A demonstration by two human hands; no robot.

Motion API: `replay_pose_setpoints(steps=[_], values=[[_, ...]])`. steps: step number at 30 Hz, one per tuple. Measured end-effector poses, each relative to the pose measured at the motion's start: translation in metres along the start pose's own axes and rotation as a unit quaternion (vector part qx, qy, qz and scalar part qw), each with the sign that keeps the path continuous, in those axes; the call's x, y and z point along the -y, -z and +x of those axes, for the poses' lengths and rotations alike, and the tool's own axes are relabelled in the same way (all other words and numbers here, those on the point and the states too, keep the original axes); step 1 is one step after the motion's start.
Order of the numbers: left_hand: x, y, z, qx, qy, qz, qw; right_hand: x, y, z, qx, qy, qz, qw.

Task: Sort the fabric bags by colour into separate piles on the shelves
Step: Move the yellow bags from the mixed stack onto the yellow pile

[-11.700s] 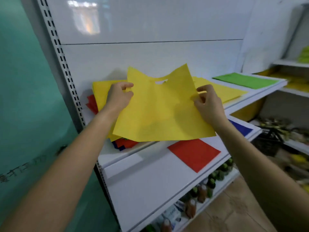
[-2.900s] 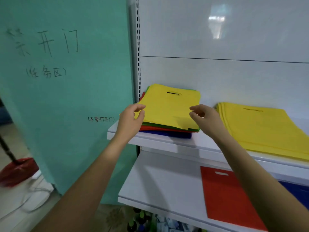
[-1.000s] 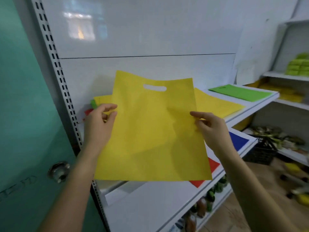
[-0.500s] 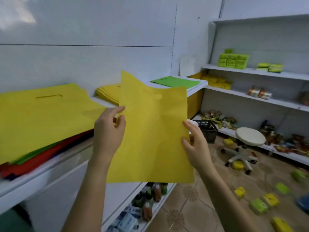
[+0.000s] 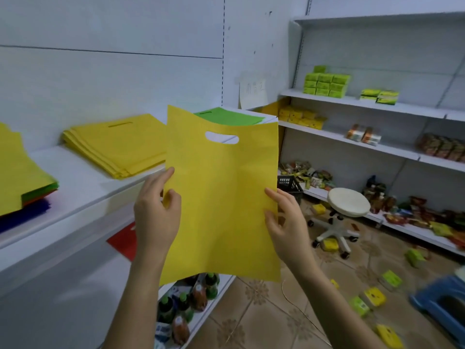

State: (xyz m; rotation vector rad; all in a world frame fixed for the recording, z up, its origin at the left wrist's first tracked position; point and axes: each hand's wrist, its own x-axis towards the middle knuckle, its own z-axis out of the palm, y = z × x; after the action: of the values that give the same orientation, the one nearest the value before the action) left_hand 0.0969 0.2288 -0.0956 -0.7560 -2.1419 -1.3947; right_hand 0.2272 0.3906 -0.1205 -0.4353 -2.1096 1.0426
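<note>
While both hands point(image 5: 219, 220) pinch its side edges, the flat rectangular yellow fabric bag point(image 5: 221, 197) hangs upright.

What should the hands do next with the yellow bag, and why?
Probably carry the yellow bag left and lay it on the yellow pile on the shelf. The left hand and right hand pinch its side edges in mid-air, and that pile matches its colour.

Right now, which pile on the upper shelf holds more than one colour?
The pile at the left edge: green, red and blue layers show under its yellow top bag. The middle pile is all yellow, and the far one shows only green.
</note>
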Motion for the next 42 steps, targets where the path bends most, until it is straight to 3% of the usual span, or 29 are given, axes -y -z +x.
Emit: replay_pose_setpoints(steps=[8,15,20,24,31,38,42], values=[[0.026,-0.037,0.065,-0.025,-0.011,0.003,1.000,-0.018,-0.025,0.080,-0.009,0.016,0.023,1.000],[0.066,-0.047,0.127,-0.075,0.007,0.028,0.997,-0.019,-0.068,0.155,0.038,0.039,0.037,0.998],[0.094,-0.036,0.157,-0.063,0.076,0.083,0.992,-0.018,-0.102,0.211,0.077,0.068,0.070,0.992],[0.113,-0.014,0.177,-0.037,0.136,0.154,0.978,-0.019,-0.136,0.260,0.116,0.094,0.073,0.986],[0.146,-0.006,0.215,-0.080,0.217,0.244,0.942,-0.020,-0.202,0.342,0.234,0.122,0.026,0.964],[0.169,-0.012,0.209,-0.074,0.249,0.355,0.898,-0.041,-0.242,0.360,0.301,0.125,0.006,0.945],[0.171,-0.012,0.203,-0.067,0.278,0.352,0.891,-0.049,-0.248,0.360,0.322,0.124,0.023,0.938]])
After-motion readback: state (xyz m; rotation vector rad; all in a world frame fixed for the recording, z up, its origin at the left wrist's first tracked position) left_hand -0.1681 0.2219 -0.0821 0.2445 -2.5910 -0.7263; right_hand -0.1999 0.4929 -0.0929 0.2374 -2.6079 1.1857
